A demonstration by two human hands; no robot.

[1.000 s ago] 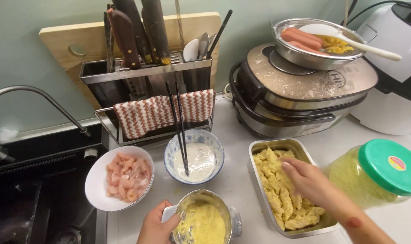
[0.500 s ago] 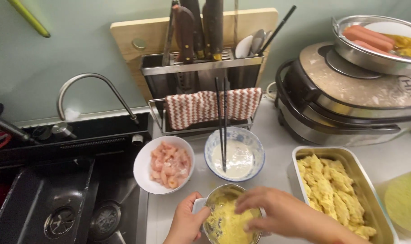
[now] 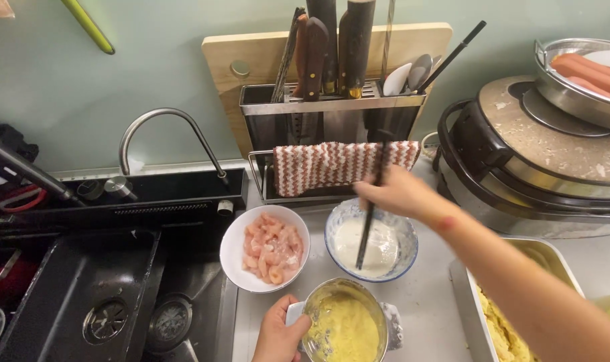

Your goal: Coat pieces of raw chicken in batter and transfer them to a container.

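Just in front of the knife rack (image 3: pixel 332 127), the right hand (image 3: pixel 392 193) pinches dark chopsticks (image 3: pixel 371 214), tips in the blue-rimmed bowl (image 3: pixel 372 239) of seemingly white batter. Nearer still, left-hand (image 3: pixel 278 333) fingers wrap the metal cup (image 3: pixel 345 325). Stirring gently, tips kept low, should avoid splashes.

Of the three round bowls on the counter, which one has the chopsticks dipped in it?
The blue-rimmed bowl of white liquid; the right hand holds black chopsticks in it.

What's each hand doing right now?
Left hand: closed on the metal cup of yellow batter.
Right hand: closed on black chopsticks in the blue bowl.
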